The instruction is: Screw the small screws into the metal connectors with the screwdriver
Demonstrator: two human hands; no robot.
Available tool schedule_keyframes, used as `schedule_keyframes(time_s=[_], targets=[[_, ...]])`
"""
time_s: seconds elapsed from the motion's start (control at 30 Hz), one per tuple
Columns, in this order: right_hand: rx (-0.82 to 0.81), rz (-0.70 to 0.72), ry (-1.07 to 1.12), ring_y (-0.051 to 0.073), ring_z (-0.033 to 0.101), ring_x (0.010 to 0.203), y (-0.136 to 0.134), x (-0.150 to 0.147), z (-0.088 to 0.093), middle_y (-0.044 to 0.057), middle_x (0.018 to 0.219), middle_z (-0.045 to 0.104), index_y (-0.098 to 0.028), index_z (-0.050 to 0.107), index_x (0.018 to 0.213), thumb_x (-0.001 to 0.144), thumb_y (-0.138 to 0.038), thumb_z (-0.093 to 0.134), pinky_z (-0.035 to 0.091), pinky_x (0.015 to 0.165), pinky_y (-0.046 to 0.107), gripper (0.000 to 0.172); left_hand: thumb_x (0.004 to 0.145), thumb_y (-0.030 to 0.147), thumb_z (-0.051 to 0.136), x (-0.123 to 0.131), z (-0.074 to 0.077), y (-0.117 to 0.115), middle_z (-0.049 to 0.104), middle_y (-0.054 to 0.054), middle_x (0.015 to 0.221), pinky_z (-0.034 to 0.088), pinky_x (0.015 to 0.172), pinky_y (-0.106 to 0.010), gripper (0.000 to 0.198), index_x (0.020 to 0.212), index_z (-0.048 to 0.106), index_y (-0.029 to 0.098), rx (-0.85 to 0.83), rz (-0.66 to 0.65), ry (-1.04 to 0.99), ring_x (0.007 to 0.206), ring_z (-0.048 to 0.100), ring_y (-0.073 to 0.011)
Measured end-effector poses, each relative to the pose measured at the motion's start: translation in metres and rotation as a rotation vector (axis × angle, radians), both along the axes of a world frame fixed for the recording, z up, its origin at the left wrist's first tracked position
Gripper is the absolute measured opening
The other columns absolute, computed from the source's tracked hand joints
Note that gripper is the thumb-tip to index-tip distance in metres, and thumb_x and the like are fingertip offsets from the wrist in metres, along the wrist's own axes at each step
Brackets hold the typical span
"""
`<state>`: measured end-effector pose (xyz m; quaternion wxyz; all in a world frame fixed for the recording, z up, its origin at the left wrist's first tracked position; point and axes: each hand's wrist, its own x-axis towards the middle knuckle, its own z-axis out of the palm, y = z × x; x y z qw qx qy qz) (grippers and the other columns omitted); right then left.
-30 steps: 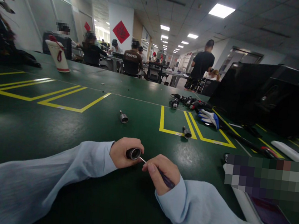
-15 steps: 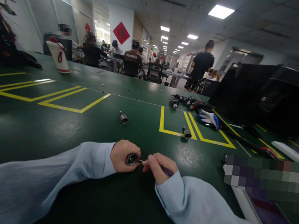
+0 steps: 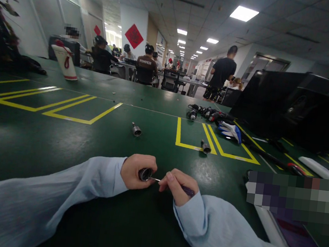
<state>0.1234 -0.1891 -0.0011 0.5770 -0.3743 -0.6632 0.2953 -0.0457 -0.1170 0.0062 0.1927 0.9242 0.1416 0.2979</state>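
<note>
My left hand is closed around a dark metal cup-shaped part, its round open end turned toward me. In my right hand is a thin screwdriver with a dark purple handle. Its slim metal shaft reaches left to the rim of the cup-shaped part; whether the tip touches inside I cannot tell. Beyond my hands, a similar metal part with a stem lies on the green table. Another such metal part lies farther right, by the yellow tape.
Yellow tape outlines mark the green table. Gloves and a pile of dark tools and cables lie back right. A phone-like device is at right, a white cup at back left. People sit and stand beyond.
My right hand has shifted slightly right, so more of the screwdriver's shaft and handle shows. My left hand still holds the metal part, almost unmoved.
</note>
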Motion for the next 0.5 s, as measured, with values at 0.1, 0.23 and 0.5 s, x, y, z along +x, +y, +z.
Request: schedule_keyframes(time_s=[0.1,0.23,0.5], targets=[[0.03,-0.003,0.015,0.012,0.054,0.052,0.0,0.0,0.0006,0.002,0.051,0.06,-0.018,0.065,0.064,0.082,-0.032,0.044,0.044,0.053,0.025,0.031,0.066,0.02,0.053,0.0003,-0.0014,0.0009,0.051,-0.002,0.061,0.036,0.047,-0.02,0.007,0.066,0.049,0.015,-0.006,-0.019,-0.014,0.053,0.045,-0.0094],[0.008,0.001,0.013,0.012,0.054,0.053,0.0015,-0.0013,-0.0001,0.002,0.053,0.06,-0.018,0.065,0.065,0.082,-0.033,0.045,0.044,0.054,0.026,0.031,0.065,0.019,0.052,0.0001,-0.0022,-0.0001,0.049,-0.001,0.06,0.034,0.046,-0.02,0.006,0.066,0.048,0.015,-0.003,-0.017,-0.028,0.052,0.044,-0.0089],[-0.027,0.066,0.035,0.012,0.055,0.054,0.0003,0.0023,0.0028,0.003,0.055,0.06,-0.016,0.064,0.067,0.082,-0.036,0.043,0.044,0.054,0.025,0.033,0.067,0.02,0.052,-0.0003,0.0016,-0.0044,0.046,0.0,0.058,0.031,0.045,-0.02,0.008,0.065,0.046,0.015,-0.025,0.028,-0.057,0.051,0.04,-0.0083]])
